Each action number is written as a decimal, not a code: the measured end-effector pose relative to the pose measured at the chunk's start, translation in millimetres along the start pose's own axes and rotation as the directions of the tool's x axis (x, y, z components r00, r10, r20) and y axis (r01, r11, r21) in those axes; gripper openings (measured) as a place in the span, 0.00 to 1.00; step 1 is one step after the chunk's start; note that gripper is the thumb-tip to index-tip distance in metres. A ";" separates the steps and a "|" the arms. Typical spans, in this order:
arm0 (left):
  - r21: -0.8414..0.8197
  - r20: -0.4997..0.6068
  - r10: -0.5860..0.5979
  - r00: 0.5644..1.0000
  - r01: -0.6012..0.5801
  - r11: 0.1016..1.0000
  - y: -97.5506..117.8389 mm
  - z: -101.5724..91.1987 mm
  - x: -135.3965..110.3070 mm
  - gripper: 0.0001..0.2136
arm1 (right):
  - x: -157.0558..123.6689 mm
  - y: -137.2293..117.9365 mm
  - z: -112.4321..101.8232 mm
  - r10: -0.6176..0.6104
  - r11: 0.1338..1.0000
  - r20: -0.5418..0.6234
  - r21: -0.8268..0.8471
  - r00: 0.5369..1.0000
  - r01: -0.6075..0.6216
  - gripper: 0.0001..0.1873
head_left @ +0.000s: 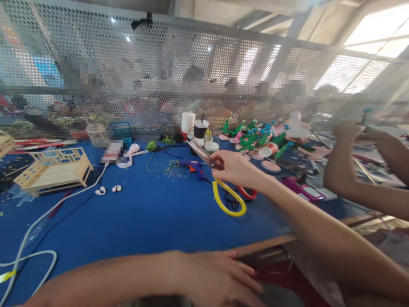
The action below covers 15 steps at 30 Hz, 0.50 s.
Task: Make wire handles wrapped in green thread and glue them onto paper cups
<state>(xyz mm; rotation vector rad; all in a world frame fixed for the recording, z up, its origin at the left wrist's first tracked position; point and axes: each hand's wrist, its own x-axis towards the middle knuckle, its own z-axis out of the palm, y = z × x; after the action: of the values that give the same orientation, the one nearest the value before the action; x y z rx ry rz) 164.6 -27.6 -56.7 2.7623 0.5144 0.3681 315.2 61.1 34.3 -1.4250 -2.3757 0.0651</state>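
My right hand [231,165] is closed around a pair of scissors [220,204] near the pivot, above the table. The blades point up and to the left, while the yellow handle and the partly hidden red one hang below the hand. Low in the view, at the table's front edge, my left hand [217,277] stretches out with its fingers apart and nothing in them; it is somewhat blurred. A blue glue gun [194,167] lies on the blue tabletop [143,221] just left of the scissors.
Left stands a small wooden frame [56,170], with a white cable [73,192] and earphones [101,191] nearby. Cups [200,128], green yarn [151,146] and several green figures [252,138] line the back before a perforated screen [143,68]. Another person's arms [348,170] are at right.
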 end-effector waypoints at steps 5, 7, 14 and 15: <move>0.061 -0.149 -0.070 0.986 0.080 0.995 13.8 -25.4 1.1 0.11 | 18.4 -30.0 40.6 -0.159 0.986 0.235 -0.003 0.959 0.165 0.11; 0.069 -0.264 -0.109 0.958 0.132 0.989 5.4 -41.5 -6.1 0.09 | 25.3 -46.6 63.7 -0.208 0.977 0.268 0.004 0.941 0.215 0.13; 0.133 -0.564 -0.205 0.800 0.333 0.934 -40.1 -82.3 -36.6 0.09 | 97.5 -54.2 73.5 -0.243 0.963 0.256 -0.056 0.936 0.265 0.10; 0.119 -0.565 -0.247 0.787 0.375 0.920 -46.1 -83.6 -40.5 0.09 | 117.6 -46.3 63.3 -0.209 0.969 0.210 -0.087 0.955 0.232 0.14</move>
<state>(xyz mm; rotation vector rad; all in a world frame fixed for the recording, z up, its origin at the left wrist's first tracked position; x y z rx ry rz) 88.7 18.6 -3.3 2.6781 1.2068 1.0821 205.5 149.1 19.5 -1.2400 -2.7283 0.0189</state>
